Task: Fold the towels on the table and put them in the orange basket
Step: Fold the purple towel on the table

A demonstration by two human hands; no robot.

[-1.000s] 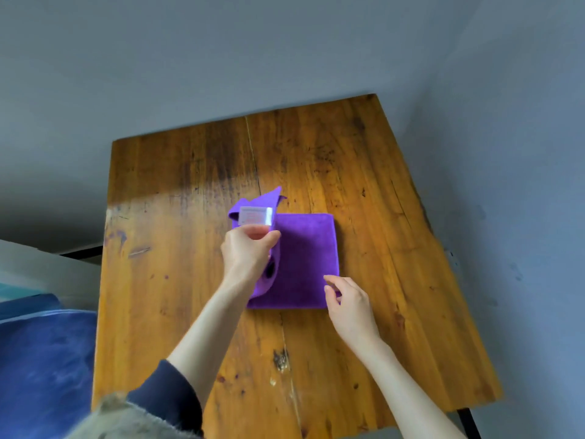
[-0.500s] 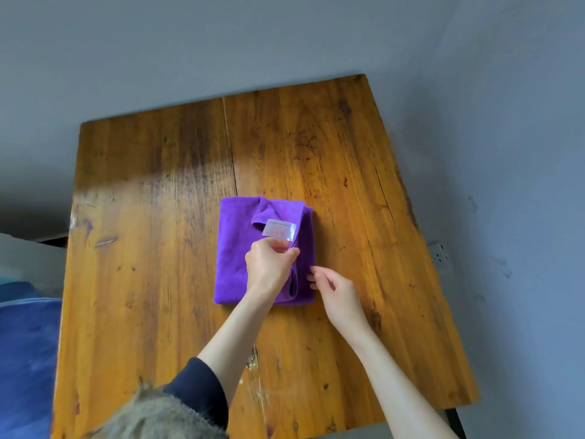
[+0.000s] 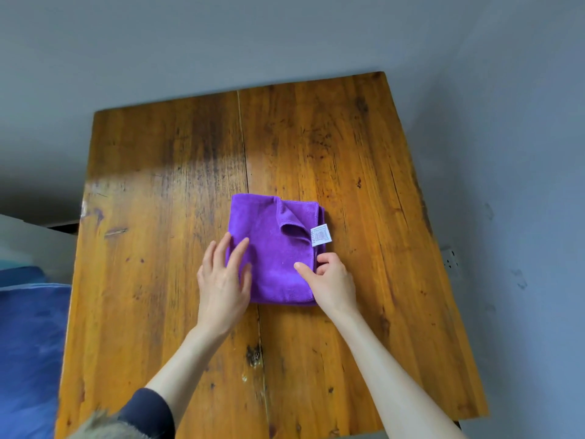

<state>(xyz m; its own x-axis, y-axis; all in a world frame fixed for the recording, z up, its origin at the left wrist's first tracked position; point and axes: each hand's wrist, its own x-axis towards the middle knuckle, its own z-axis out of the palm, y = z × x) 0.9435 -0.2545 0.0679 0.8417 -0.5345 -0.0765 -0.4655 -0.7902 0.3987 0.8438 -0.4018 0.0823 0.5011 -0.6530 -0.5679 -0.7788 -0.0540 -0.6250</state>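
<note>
Purple towel (image 3: 272, 251) lay folded on the wooden surface (image 3: 348, 153) between both hands. The left hand (image 3: 223, 282) rested flat with spread fingers on its near-left edge; the right hand (image 3: 332, 283) pinched its right edge, just below a white label (image 3: 321, 235).

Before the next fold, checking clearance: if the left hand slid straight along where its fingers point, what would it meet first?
The left hand already overlaps the purple towel; beyond it, probably the turned-over flap.

White tag (image 3: 321, 235) on purple towel (image 3: 269, 248) – printed lines & red barcode-like marks, too small to read
</note>
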